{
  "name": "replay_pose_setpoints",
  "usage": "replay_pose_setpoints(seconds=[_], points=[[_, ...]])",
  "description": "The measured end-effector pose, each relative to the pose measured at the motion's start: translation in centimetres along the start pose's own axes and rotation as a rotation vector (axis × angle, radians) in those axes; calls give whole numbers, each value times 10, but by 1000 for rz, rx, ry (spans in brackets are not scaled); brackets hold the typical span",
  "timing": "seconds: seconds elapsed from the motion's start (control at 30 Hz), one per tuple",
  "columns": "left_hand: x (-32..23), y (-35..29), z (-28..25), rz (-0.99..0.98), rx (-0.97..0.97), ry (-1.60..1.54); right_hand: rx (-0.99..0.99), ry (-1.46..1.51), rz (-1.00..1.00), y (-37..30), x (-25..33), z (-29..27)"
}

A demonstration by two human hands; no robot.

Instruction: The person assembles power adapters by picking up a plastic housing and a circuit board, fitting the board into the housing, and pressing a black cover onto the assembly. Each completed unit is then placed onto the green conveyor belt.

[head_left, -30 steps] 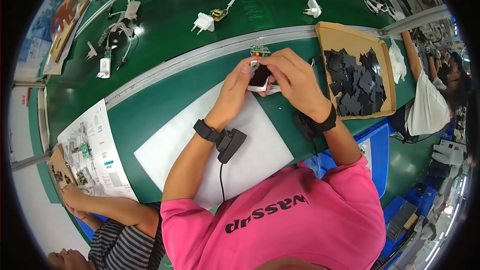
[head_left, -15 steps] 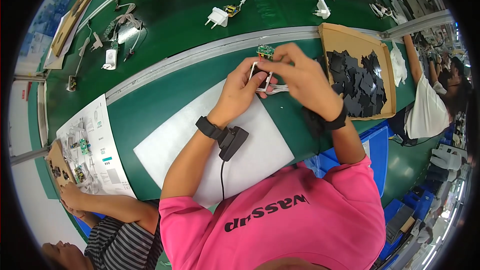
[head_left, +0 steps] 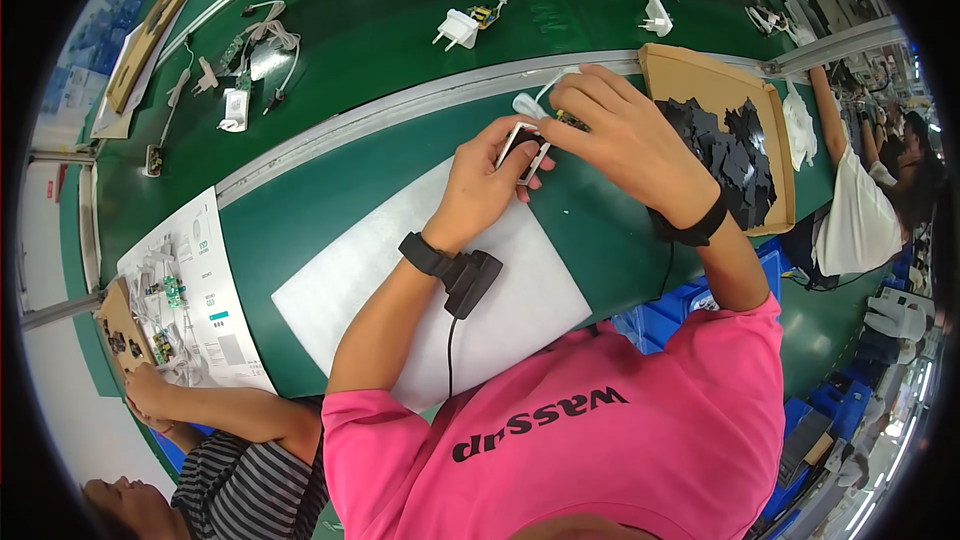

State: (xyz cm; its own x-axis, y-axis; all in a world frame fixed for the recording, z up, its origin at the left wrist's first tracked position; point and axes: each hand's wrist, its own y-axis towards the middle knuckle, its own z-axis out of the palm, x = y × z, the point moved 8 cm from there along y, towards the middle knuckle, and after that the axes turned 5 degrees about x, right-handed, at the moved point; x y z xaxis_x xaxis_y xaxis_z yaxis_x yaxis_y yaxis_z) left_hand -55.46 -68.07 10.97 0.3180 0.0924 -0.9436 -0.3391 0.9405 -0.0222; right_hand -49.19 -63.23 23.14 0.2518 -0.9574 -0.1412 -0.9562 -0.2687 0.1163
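Observation:
My left hand [head_left: 482,180] is closed around a small white rectangular plastic housing [head_left: 520,170] with a black piece inside it. The thumb lies across the opening. Just to the right, my right hand [head_left: 620,130] pinches a small circuit board [head_left: 572,120], mostly hidden by its fingers. A white cable end [head_left: 530,105] sticks out beside the board, above the housing. Board and housing are close together; whether they touch I cannot tell. Below my hands, a white foam sheet [head_left: 350,290] lies on the green table.
An open cardboard tray [head_left: 655,65] of black sheet pieces stands at my right. Beyond the metal rail, a green belt carries white plug adapters [head_left: 460,28] with cables and boards. At left, a co-worker's hand [head_left: 147,390] is beside a printed sheet [head_left: 235,340] holding boards.
My right hand has turned and lifted a little, and the board now sits under its fingers with the white cable end raised. The adapters on the belt have shifted right.

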Motion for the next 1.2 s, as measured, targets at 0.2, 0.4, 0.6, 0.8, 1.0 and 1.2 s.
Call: replay_pose_setpoints(seconds=[0.2,0.4,0.6,0.8,1.0,1.2], points=[[4,3,-13,47,-64,-17,-16,-33,29,3,26,-1],[-2,4,-18,177,-124,-210,64,214,159,-9,46,7],[-1,-1,-23,106,-87,-254,-74,632,211,-11,25,17],[5,-2,-31,94,-75,-203,-195,488,173,1,17,29],[3,-2,-28,118,-99,-268,-386,416,186,8,8,16],[-3,-2,-22,113,-94,-364,-341,259,142,15,15,19]])
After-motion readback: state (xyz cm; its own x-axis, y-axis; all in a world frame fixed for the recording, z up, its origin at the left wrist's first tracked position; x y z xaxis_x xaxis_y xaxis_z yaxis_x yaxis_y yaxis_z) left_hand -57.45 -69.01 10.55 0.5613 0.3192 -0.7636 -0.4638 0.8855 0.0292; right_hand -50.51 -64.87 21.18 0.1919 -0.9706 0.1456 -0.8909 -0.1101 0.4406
